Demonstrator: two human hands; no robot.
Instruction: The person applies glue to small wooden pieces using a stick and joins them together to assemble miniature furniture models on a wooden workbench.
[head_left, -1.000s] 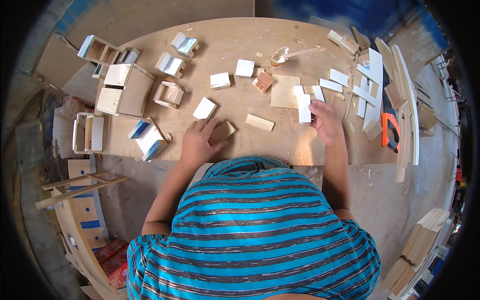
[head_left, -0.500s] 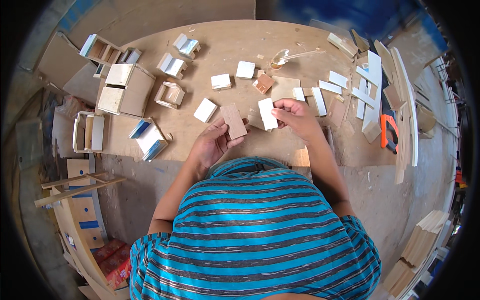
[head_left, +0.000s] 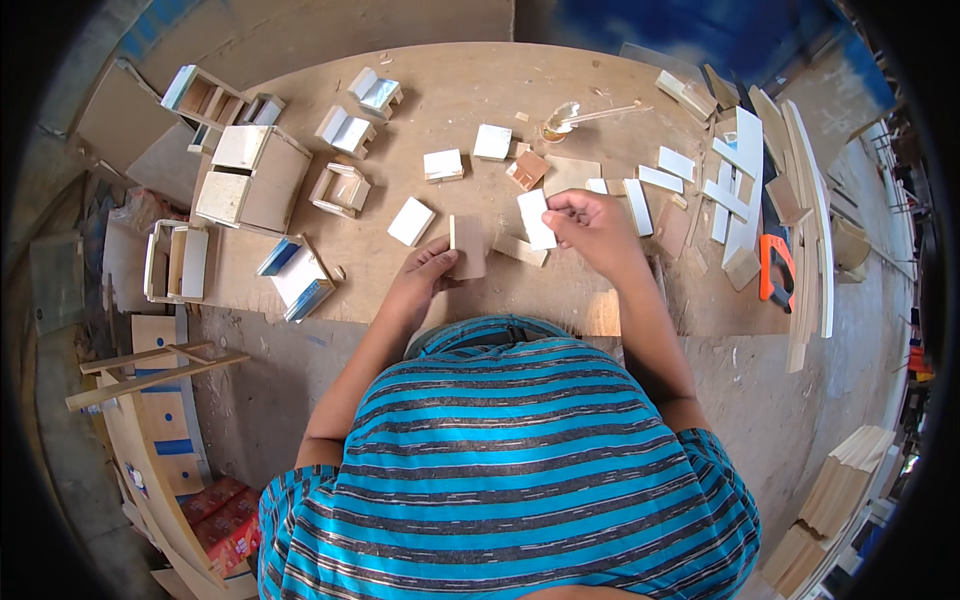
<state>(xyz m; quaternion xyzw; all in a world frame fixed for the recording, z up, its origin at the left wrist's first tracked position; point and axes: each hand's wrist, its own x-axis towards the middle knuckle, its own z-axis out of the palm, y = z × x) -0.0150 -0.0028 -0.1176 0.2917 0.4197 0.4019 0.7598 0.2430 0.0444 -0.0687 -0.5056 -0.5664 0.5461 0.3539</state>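
Note:
Close to the table's near edge, my left hand [head_left: 425,277] grips a brown wooden block [head_left: 468,248], whose pale side edge shows. My right hand [head_left: 592,230] pinches a white rectangular piece [head_left: 536,219] between thumb and fingers, a short way to the right of the block. On the table between them lies a small strip of wood [head_left: 521,250]. Beyond my hands are white-topped blocks [head_left: 443,165] and a small brown wooden piece [head_left: 527,171]. Another white piece [head_left: 410,221] rests just past my left hand.
Small wooden furniture models [head_left: 340,189] and a two-door cabinet model [head_left: 252,176] stand at the left. A small glue container [head_left: 560,122] with sticks sits at the back. White strips [head_left: 660,179], an orange-handled saw [head_left: 776,270] and long boards [head_left: 815,220] lie at the right.
My left hand has turned the brown block, so its pale edge now shows. The white piece in my right hand has shifted slightly up, and more of the wood strip shows.

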